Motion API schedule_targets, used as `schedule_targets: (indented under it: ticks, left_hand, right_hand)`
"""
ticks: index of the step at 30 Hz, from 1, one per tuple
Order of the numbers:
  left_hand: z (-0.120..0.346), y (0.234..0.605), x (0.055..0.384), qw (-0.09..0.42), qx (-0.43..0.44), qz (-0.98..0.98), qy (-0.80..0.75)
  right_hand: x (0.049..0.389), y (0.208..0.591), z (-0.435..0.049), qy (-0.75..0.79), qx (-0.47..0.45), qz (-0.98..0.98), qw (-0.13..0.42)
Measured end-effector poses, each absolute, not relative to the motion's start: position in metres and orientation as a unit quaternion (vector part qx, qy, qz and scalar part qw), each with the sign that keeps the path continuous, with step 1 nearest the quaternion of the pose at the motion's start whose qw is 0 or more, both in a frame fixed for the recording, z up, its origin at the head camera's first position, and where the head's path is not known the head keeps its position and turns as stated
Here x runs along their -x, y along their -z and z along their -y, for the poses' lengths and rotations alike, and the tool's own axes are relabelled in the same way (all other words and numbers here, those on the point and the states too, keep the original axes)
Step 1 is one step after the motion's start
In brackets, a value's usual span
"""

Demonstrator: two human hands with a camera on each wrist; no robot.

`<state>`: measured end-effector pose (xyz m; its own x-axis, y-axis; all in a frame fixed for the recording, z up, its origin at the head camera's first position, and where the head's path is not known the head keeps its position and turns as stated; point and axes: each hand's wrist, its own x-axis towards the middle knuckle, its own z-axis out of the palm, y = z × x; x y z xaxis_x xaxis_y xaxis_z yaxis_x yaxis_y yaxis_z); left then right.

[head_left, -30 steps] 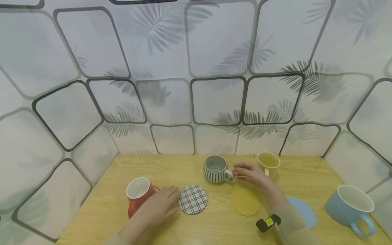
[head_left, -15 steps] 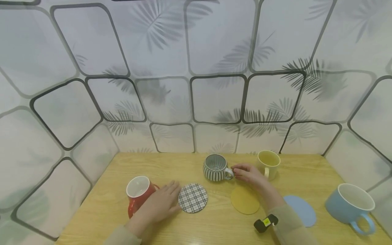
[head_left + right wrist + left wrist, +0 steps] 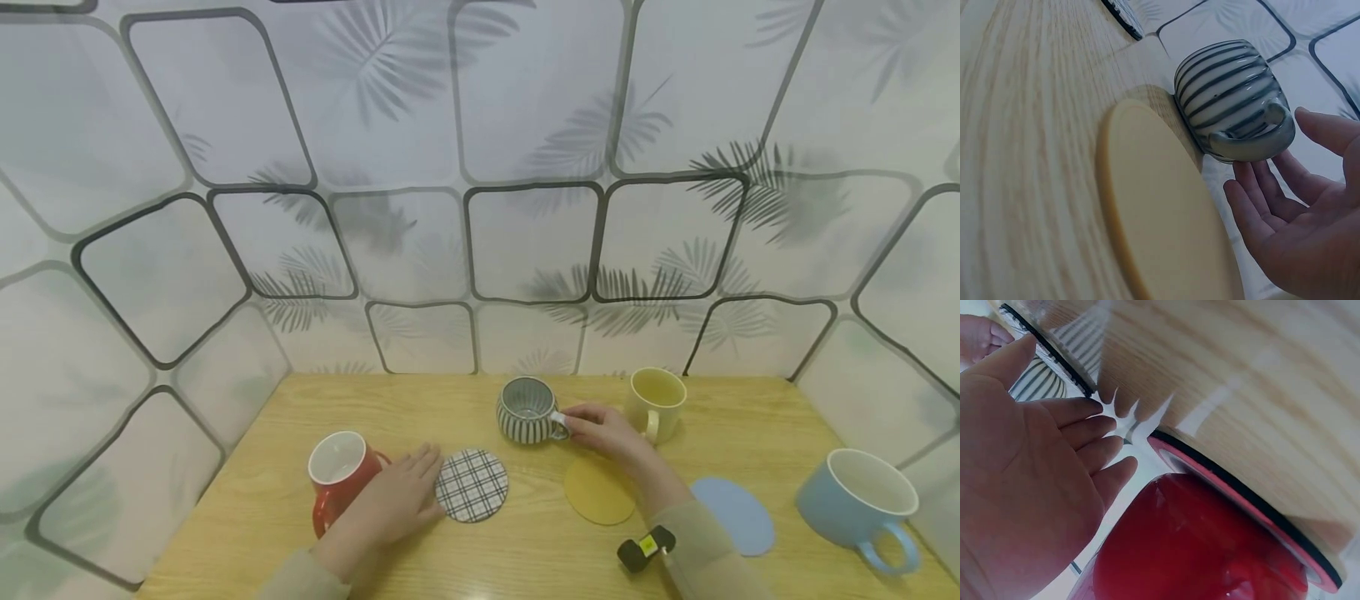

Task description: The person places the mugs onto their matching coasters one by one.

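Small, rounded ceramic cup with dark and white vertical stripes (image 3: 525, 421) stood upright on the pale wood-grain desk (image 3: 420, 408), behind and between the round black-and-white plaid coaster (image 3: 472, 486) and the flat, round yellow coaster (image 3: 600, 493). Right hand (image 3: 611, 433) was at the cup's looped handle (image 3: 1254, 147), thumb one side, other fingers the other; could not tell if they pinched it. Left hand (image 3: 397, 500) rested between the glossy red mug with white inside (image 3: 337, 483) and the plaid coaster, fingers extended and slightly spread, gripping nothing. Red mug was just beside that hand. Pale yellow mug (image 3: 652, 400) stood upright just behind the right hand. Flat, round light blue coaster (image 3: 735, 517) lay beside the right sleeve (image 3: 708, 546); wide light blue mug with pale inside (image 3: 840, 500) was far right. Black device with yellow label (image 3: 647, 550) at right wrist.
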<state>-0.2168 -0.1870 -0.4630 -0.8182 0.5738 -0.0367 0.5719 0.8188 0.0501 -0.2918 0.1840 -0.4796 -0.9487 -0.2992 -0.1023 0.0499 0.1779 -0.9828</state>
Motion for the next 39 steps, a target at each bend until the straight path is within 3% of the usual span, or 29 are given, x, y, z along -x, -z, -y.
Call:
schedule_targets:
  ticks: [39]
  left_hand:
    - [0.179,0.468,0.220,0.057,-0.288,-0.956,-0.006]
  right_hand:
    - [0.296,0.486,-0.182,0.564,0.178,-0.799,0.109]
